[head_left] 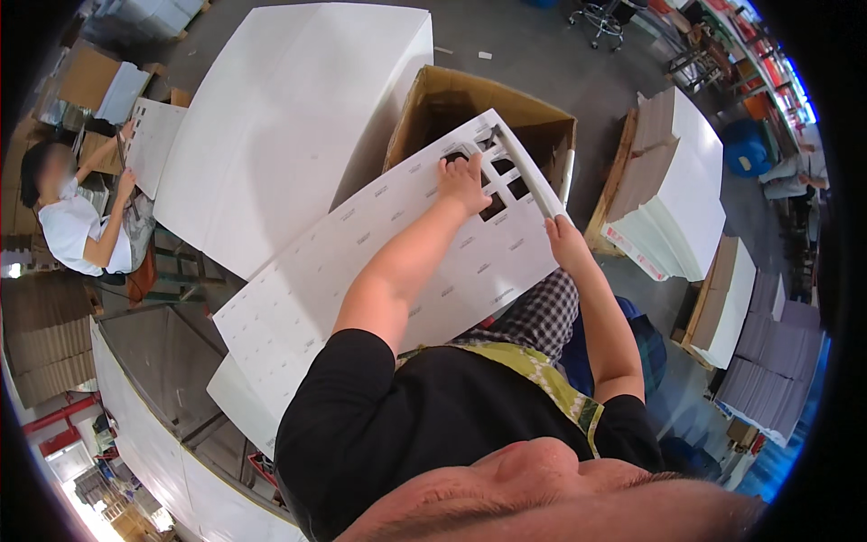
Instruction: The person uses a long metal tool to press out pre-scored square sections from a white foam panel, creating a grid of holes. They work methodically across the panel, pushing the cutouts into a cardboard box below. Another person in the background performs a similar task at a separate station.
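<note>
A large white printed cardboard sheet (pixel 361 262) slants across my lap, its far end over an open brown carton (pixel 492 90). Several square holes are cut through the sheet near that end. My left hand (pixel 463 185) rests on the sheet beside these holes, its fingers bent and apart, with the tips at the hole edges. Along the sheet's right edge runs a long narrow pale strip (pixel 531 172). My right hand (pixel 566 242) is closed at the strip's lower end, by the sheet's edge; its fingertips are partly hidden.
A tall stack of white sheets (pixel 289 108) stands at the left of the carton. More stacked sheets (pixel 673 181) sit on pallets at the right. At the far left, a seated person (pixel 81 217) handles a similar sheet (pixel 155 144). A metal-framed table (pixel 172 361) is at lower left.
</note>
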`<state>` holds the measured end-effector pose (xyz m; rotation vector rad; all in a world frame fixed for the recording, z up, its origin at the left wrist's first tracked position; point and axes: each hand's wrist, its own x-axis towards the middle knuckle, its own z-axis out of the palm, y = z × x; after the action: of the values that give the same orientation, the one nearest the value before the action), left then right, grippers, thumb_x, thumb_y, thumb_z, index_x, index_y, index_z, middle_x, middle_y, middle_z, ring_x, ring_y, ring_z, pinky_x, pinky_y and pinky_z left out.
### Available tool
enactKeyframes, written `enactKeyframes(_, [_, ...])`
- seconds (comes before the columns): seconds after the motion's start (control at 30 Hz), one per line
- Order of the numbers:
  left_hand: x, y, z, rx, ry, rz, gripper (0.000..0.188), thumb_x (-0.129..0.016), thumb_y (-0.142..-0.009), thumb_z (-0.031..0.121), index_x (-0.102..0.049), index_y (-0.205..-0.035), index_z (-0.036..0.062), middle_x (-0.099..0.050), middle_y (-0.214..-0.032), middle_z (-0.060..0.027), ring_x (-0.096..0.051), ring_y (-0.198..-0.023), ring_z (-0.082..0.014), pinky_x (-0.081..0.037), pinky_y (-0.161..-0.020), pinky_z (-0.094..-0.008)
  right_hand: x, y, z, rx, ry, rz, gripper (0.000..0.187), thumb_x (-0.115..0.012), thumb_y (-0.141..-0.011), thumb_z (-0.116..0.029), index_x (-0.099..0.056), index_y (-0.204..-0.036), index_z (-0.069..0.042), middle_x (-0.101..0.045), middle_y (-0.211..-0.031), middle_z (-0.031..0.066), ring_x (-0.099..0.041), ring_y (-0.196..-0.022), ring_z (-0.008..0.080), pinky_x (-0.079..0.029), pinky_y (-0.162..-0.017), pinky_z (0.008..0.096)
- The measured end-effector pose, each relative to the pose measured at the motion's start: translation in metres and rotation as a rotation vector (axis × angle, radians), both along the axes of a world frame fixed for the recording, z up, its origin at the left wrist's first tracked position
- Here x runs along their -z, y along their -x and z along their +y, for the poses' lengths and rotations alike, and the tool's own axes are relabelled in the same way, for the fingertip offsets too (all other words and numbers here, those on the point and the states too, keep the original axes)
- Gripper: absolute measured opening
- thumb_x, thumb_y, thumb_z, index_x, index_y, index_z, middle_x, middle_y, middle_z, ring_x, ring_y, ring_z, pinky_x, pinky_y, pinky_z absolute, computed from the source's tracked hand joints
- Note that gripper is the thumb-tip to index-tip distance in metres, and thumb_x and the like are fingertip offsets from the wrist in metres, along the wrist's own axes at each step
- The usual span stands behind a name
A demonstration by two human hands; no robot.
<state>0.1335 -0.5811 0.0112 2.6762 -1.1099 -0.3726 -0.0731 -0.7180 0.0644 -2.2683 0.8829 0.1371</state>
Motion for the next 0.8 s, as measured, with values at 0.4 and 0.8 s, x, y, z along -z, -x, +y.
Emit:
enactKeyframes(0.4, [0.000, -0.001, 0.002, 0.003, 0.016, 0.014, 0.090, -0.074, -0.066, 0.040, -0.023, -0.135, 0.0130, -0.046, -0.115, -0.0137, -0.045, -0.113, -0.0304, -0.016, -0.110, -0.0491, -0.026, -0.002, -0.007, 0.055, -0.049, -0.115, 0.032, -0.045, -0.097, -0.032, -0.049, -0.091, -0.001, -0.058, -0.080, 0.0242, -0.057, -0.077, 0.0407, -0.044, -0.068, 0.0435])
enactKeyframes(0.8, [-0.004, 0.003, -0.002, -0.026, 0.023, 0.014, 0.091, -0.075, -0.063, 0.037, -0.026, -0.136, 0.0129, -0.048, -0.115, -0.0129, -0.044, -0.115, -0.0301, -0.014, -0.110, -0.0489, 0.050, 0.084, -0.036, 0.552, -0.105, -0.344, 0.027, -0.069, -0.083, -0.025, -0.050, -0.084, -0.006, -0.054, -0.066, 0.0030, -0.047, -0.045, 0.0130, -0.040, -0.042, 0.0287])
